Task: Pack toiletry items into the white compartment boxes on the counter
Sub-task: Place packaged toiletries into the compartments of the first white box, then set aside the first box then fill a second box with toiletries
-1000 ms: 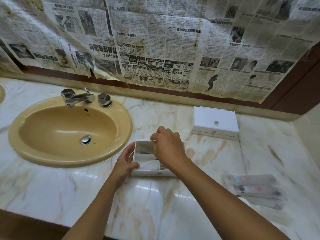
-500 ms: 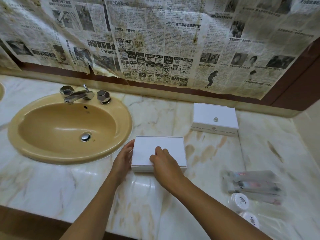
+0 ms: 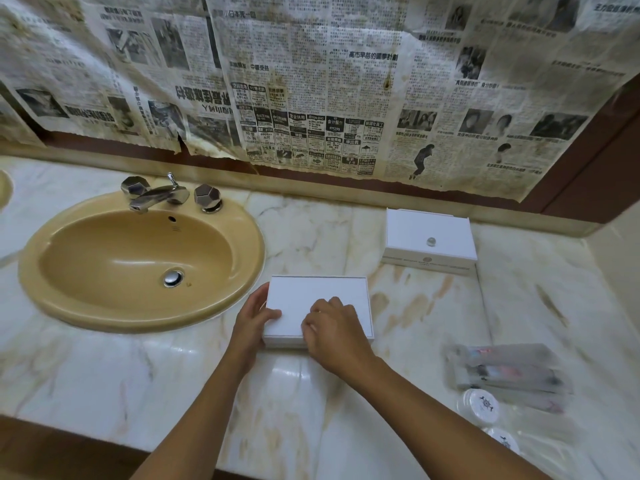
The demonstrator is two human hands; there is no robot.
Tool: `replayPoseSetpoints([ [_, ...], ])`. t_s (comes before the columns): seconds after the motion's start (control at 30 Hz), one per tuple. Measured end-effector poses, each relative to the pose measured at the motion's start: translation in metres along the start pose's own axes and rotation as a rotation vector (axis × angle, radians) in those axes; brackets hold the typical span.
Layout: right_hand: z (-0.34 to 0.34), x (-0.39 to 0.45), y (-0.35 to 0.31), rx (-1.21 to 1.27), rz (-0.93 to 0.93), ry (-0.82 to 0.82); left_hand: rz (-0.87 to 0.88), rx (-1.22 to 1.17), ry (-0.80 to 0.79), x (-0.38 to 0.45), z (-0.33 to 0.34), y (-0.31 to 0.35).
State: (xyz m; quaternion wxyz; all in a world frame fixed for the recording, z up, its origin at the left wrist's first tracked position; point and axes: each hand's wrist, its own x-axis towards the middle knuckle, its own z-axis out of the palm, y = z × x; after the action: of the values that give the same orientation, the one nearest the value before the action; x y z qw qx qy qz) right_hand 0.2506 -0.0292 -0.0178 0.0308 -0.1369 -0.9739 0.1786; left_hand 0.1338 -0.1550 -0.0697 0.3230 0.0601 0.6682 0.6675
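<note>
A white box with its lid down lies on the marble counter, right of the sink. My left hand holds its left end, thumb on top of the lid. On the lid's front edge sits my right hand, fingers bent on top and thumb at the front side. A second closed white box with a small knob stands farther back right. Clear toiletry sachets and round white capped items lie at the near right. The box's contents are hidden.
A tan oval sink with a chrome faucet fills the counter's left part. Newspaper covers the wall behind. The counter's front edge runs along the bottom left, and a side wall closes the right end.
A second ago the box stood open with compartments showing and my right hand above it. The lid is now on, and my right hand has drawn back to its front edge.
</note>
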Motion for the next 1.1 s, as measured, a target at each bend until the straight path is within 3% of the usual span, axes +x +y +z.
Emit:
replayPoseSetpoints([
  [0.13,0.0,0.006,0.015,0.016,0.253,0.267,0.004,0.022,0.067,-0.002,0.004,0.001],
  [0.3,0.003,0.011,0.034,0.107,0.544,0.04,0.02,0.018,0.134,-0.002,0.01,0.001],
  [0.63,-0.002,0.044,0.04,0.276,0.572,0.093,0.08,0.024,0.154,0.034,0.026,0.022],
  [1.1,-0.027,0.168,0.088,0.325,0.562,0.121,0.17,0.167,0.156,0.157,0.055,0.082],
])
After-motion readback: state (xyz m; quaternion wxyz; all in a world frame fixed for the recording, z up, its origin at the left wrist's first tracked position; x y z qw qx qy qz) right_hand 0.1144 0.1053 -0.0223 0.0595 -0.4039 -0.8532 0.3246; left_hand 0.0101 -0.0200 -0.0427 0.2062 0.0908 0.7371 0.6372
